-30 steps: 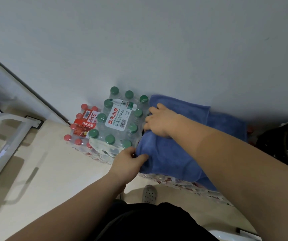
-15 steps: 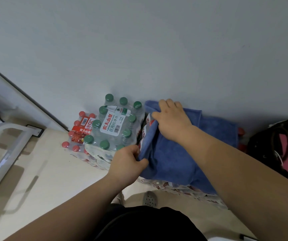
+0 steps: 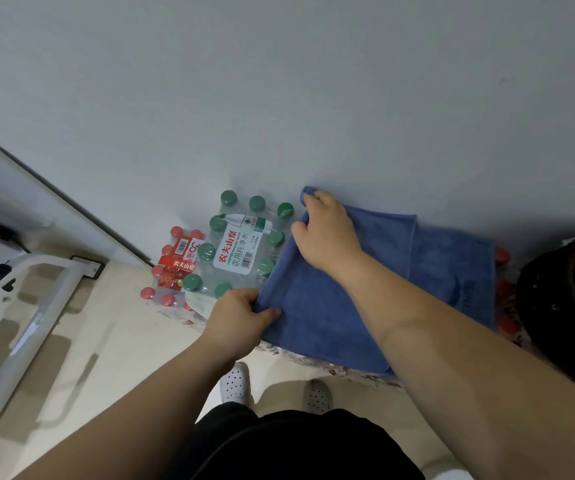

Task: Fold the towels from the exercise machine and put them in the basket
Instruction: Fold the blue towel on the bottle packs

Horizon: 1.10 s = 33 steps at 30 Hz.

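Note:
A blue towel (image 3: pixel 320 317) lies spread over packs of bottles against the grey wall, folded over so a second layer shows at its right. My left hand (image 3: pixel 241 317) pinches the towel's near left corner. My right hand (image 3: pixel 327 230) grips the far left corner close to the wall, fingers curled round the edge. A white metal frame of the exercise machine (image 3: pixel 26 320) stands at the left. No basket is in view.
A shrink-wrapped pack of green-capped water bottles (image 3: pixel 241 251) and a red-capped pack (image 3: pixel 175 265) sit left of the towel. A dark bag with pink inside (image 3: pixel 566 306) is at the right. My feet in perforated shoes (image 3: pixel 234 382) stand on the beige floor.
My right hand moved the towel's far corner up toward the wall, and the left edge is now pulled straight and flat. My left hand kept its hold on the near corner.

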### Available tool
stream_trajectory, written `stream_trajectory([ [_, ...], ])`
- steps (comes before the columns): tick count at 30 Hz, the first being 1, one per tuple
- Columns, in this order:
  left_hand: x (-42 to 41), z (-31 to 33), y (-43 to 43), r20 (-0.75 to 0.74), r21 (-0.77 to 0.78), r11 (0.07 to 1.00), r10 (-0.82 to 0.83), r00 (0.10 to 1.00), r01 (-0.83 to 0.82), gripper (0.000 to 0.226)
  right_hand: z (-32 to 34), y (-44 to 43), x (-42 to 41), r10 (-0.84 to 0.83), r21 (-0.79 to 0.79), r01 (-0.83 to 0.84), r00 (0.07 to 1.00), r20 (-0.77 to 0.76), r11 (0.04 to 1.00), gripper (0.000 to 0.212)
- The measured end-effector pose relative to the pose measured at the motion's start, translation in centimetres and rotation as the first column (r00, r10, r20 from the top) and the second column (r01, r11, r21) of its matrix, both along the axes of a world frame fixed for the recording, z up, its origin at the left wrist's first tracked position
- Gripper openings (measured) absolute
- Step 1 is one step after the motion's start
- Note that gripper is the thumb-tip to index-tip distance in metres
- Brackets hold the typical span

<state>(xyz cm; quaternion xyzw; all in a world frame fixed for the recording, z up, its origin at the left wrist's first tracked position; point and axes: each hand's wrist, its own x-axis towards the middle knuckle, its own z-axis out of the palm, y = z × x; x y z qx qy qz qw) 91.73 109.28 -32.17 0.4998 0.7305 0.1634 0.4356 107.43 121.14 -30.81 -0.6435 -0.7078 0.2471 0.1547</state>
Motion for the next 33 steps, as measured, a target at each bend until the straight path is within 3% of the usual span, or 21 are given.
stream_trajectory([
  [10, -10.2, 0.0, 2.2, 0.049, -0.125, 0.991, 0.042, 0.998, -0.036, 0.019, -2.4, 1.2, -12.3, 0.089, -0.185, -0.065, 0.989, 0.120, 0.980, 0.070],
  [17, -17.1, -0.6, 4.1, 0.094, -0.170, 0.983, -0.051, 0.994, 0.067, 0.016, -4.2, 2.8, -18.6, 0.079, -0.174, -0.039, 0.970, 0.230, 0.984, 0.074],
  [25, -20.6, -1.9, 5.7, 0.141, -0.246, 0.958, -0.116, 0.983, 0.148, 0.020, -4.1, 3.6, -19.5, 0.140, -0.112, -0.124, 0.978, 0.153, 0.986, 0.071],
  [27, -20.7, -2.1, 6.1, 0.079, -0.203, 0.975, -0.072, 0.994, 0.087, 0.029, -3.9, 2.9, -18.3, 0.072, -0.050, -0.065, 0.985, 0.158, 0.997, 0.070],
  [30, -20.1, -1.3, 6.7, 0.033, 0.018, 1.000, 0.013, 0.999, -0.013, 0.035, -4.1, 1.0, -14.3, -0.091, 0.030, 0.086, 0.975, 0.201, 0.996, 0.070],
  [33, -17.8, 0.0, 7.0, -0.036, 0.234, 0.969, -0.071, 0.997, 0.077, 0.030, -4.5, -1.0, -8.6, -0.221, 0.002, 0.231, 0.931, 0.291, 0.973, 0.071],
])
